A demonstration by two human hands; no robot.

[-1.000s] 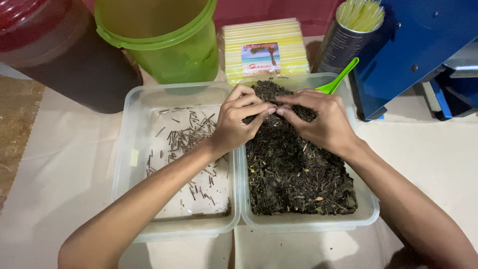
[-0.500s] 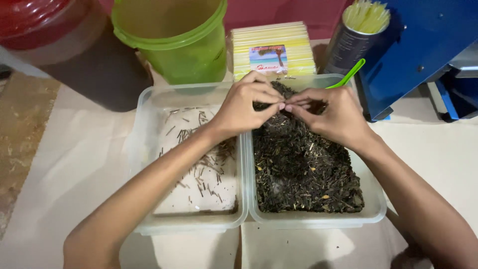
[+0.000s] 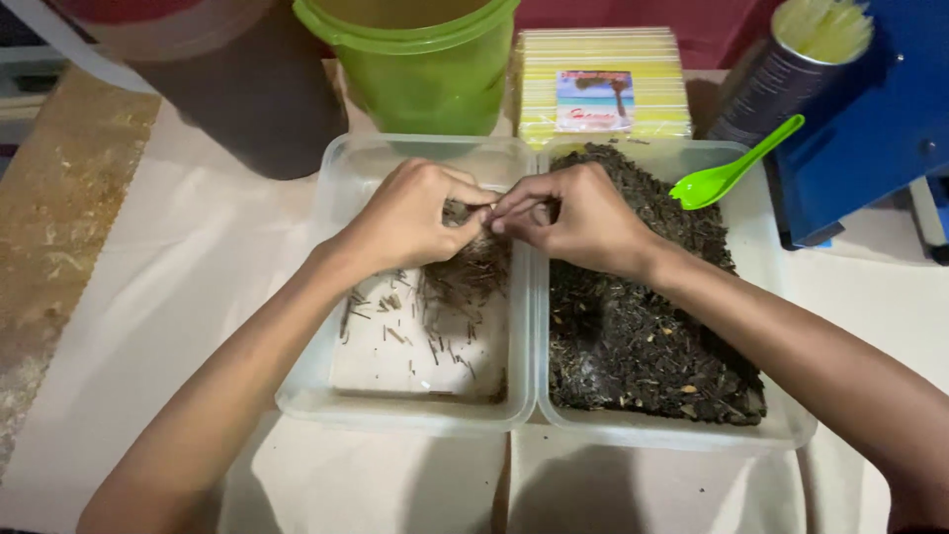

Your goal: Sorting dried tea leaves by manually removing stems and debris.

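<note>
Cloth of pale cream colour [image 3: 198, 257] covers the work surface and carries everything else. Standing at its far edge are a dark brown round container [image 3: 237, 89] and, beside it, a bright green plastic bucket [image 3: 425, 69]; right of those lie a flat yellow packet with a picture label [image 3: 603, 89], a dark cylindrical tin holding pale sticks [image 3: 781, 69] and a blue metal machine body [image 3: 870, 119].

Two clear rectangular plastic tubs sit side by side, touching. The right-hand clear tub [image 3: 781, 425] is filled with dark dried leaf matter [image 3: 643, 346], and a small lime-green plastic spoon [image 3: 732, 173] leans on its far rim. The left-hand clear tub [image 3: 316, 396] holds a scatter of thin pale-brown stems [image 3: 435, 316] on a white bottom.

Both hands meet above the wall shared by the tubs. The left hand [image 3: 410, 213] and the right hand [image 3: 583, 218] have their fingertips pressed together, pinching a small tuft of dark leaf and stem [image 3: 473, 222] between them, over the heap of stems.
</note>
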